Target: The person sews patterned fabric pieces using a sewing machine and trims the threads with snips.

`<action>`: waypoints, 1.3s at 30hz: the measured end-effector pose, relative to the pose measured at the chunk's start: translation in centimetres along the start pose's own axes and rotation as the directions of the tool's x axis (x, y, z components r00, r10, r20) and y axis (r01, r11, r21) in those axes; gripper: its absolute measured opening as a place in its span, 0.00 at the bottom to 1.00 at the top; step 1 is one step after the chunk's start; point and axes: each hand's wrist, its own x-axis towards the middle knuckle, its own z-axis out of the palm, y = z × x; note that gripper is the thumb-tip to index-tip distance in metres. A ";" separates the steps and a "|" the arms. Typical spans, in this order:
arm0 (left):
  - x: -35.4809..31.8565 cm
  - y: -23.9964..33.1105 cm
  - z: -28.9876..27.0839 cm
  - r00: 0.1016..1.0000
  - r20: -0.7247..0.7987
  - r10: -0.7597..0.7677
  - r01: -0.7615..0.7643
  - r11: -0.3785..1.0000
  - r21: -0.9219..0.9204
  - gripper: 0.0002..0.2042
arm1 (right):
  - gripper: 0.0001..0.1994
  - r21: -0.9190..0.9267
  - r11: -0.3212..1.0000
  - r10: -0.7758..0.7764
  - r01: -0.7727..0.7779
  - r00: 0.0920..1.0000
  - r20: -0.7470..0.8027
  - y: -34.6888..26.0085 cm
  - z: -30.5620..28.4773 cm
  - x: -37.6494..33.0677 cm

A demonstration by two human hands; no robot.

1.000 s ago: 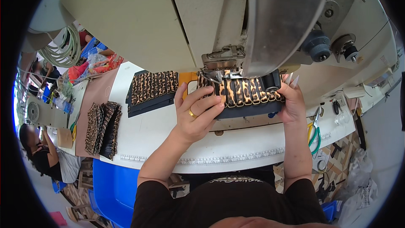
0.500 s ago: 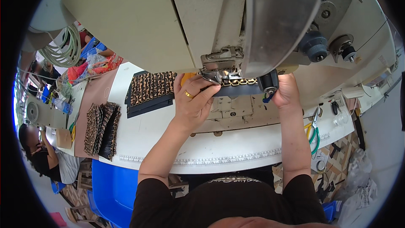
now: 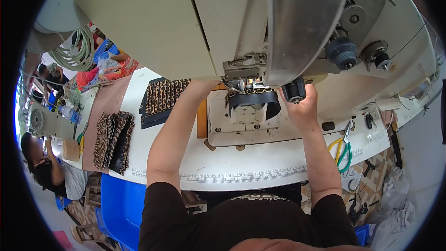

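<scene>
We've got the dark band (image 3: 254, 103) looped round the sewing machine's (image 3: 241, 23) arm, right under the needle. Our right hand (image 3: 301, 107) is touching its right end, fingers curled. Left hand's tucked behind the machine head, can't tell abt those fingers. Scissors (image 3: 343, 151) on the desk (image 3: 223, 169).

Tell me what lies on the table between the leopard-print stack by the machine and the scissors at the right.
In the head view, between the leopard-print stack and the scissors sits the sewing machine bed, with the person's forearms crossing above it.

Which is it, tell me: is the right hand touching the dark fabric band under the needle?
Touching. The head view shows the right hand pressed against the dark fabric band at its right edge.
</scene>
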 end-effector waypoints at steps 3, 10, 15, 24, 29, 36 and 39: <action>-0.7 -3.8 -0.5 0.997 -0.073 0.025 -0.055 0.892 -0.449 0.11 | 0.07 0.330 0.941 0.080 -0.082 0.997 0.020 -1.0 0.7 -0.5; -6.9 -4.7 -0.2 0.981 -0.154 -0.115 -0.072 0.523 -0.850 0.06 | 0.14 0.115 0.988 -0.118 0.100 0.980 0.158 -2.0 0.0 -1.7; -8.8 -3.4 1.1 0.965 -0.242 -0.101 -0.177 0.433 -0.884 0.06 | 0.21 -0.360 0.833 -0.330 0.419 0.900 0.283 -0.3 1.9 -1.8; -8.8 -3.6 1.0 0.990 -0.085 -0.113 -0.048 0.295 -0.954 0.08 | 0.24 -0.386 0.813 -0.344 0.436 0.894 0.287 -0.5 2.0 -1.8; -6.6 -3.9 0.4 0.921 0.332 -0.205 0.344 0.028 -0.938 0.30 | 0.24 -0.370 0.830 -0.328 0.417 0.902 0.281 0.5 1.9 -1.6; -4.3 -4.5 -0.8 0.912 0.299 -0.279 0.369 0.245 -0.896 0.20 | 0.18 -0.293 0.867 -0.372 0.403 0.915 0.157 -1.7 0.7 -1.6; -6.0 -5.2 -0.7 0.971 0.218 -0.096 0.238 0.310 -0.920 0.09 | 0.20 -0.275 0.880 -0.404 0.387 0.915 -0.006 -2.3 0.7 -2.1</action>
